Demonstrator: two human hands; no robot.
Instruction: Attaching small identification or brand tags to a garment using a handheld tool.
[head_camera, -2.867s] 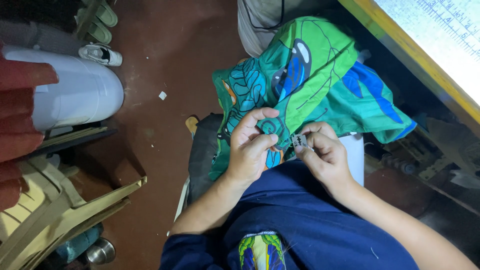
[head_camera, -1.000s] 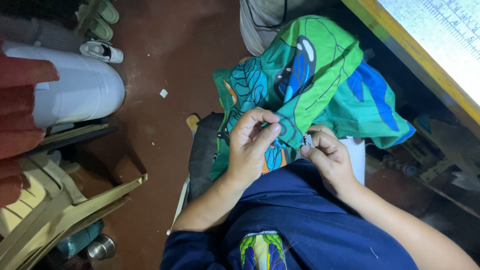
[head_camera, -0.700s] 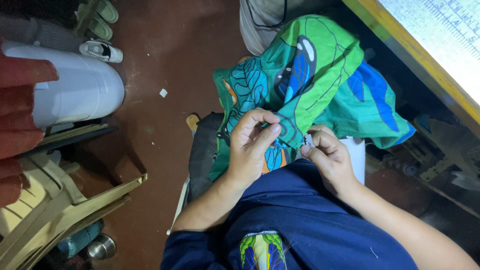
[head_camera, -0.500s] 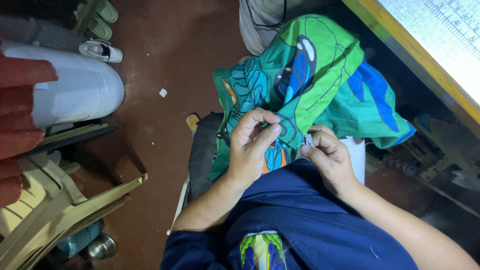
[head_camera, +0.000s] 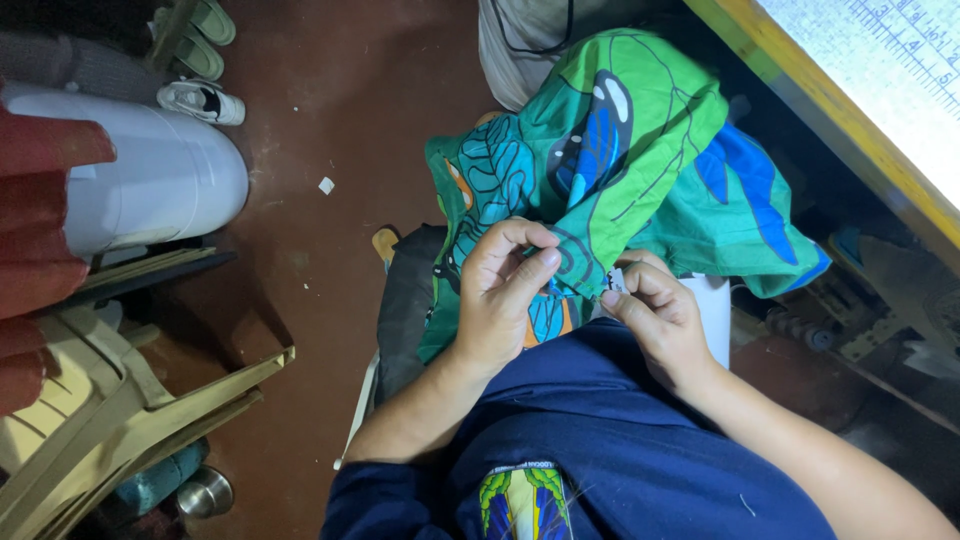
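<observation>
A green and blue leaf-patterned cloth (head_camera: 620, 160) lies bunched over my lap and knees. My left hand (head_camera: 505, 295) pinches a fold of this cloth between thumb and fingers. My right hand (head_camera: 655, 315) is closed beside it, gripping the cloth's edge together with a small pale object that is mostly hidden by the fingers. The two hands are a few centimetres apart above my dark blue garment (head_camera: 600, 440).
A white plastic drum (head_camera: 140, 185) lies at the left beside stacked plastic chairs (head_camera: 120, 410). Shoes (head_camera: 205, 100) sit on the red-brown floor (head_camera: 320, 120). A yellow-edged table (head_camera: 850, 110) runs along the upper right. A white bag (head_camera: 520, 40) is behind the cloth.
My hands have drawn apart from each other since the oldest frame; the left hand raised its pinch on the cloth. Over the last second nothing visibly moved.
</observation>
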